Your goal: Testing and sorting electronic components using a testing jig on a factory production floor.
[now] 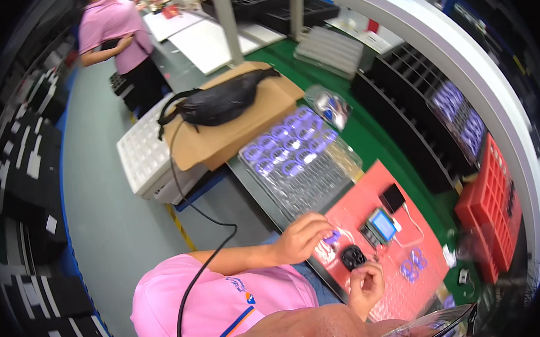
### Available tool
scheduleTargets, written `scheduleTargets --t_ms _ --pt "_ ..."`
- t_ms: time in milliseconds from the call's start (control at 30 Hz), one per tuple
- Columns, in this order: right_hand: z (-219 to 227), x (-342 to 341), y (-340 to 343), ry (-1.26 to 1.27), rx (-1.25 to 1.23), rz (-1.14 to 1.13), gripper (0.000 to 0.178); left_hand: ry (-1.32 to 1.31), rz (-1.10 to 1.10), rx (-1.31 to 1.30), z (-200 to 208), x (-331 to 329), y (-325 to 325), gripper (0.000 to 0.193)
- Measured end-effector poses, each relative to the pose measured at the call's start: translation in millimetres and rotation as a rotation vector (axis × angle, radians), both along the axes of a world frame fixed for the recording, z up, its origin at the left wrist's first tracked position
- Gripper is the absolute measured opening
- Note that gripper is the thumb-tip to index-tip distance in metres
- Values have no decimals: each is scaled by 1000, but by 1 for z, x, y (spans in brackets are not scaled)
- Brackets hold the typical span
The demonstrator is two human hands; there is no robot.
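Note:
My left hand (305,237) is over the near left edge of a red mat (398,198), its fingers curled together on a small purple part (332,237). A round black part (353,257) with openings in its face lies between my hands. My right hand (365,286) is closed in a pinch just below that part, and what its fingertips hold, if anything, is too small to make out. Beyond, a small green circuit device with a lit blue screen (383,224) rests on the mat. Two purple ring-shaped parts (413,265) lie to its right.
A black box (392,198) and a white cable (417,224) sit by the device. Left of the mat, a clear tray (308,181) carries several purple round parts. A black bag (222,100) lies on a cardboard box (201,151); its cord crosses my left arm. Red crates (489,211) stand right.

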State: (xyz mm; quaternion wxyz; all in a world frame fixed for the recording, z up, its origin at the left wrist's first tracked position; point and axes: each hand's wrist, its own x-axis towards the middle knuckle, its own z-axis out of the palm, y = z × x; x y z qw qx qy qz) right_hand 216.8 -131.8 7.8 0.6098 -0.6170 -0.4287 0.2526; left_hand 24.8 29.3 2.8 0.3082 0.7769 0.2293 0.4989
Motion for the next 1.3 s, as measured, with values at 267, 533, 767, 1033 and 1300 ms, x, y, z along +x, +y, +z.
scheduleTargets --t_ms 267,533,767,1033,1300 --pt "15 49 -53 -406 -98 -278 16 176 -32 -19 -18 3 -6 15" --pt "16 146 -195 -664 -303 -910 17 103 -157 -253 -32 19 -11 16" --pt "-8 271 -242 -827 -578 -1015 21 177 -174 -297 -30 30 -14 19" --pt "-58 363 -204 -1068 -776 -904 20 156 -166 -369 -25 24 -15 19" --pt "-29 338 -170 -1354 -636 -857 13 103 -121 -404 -29 18 -15 16"
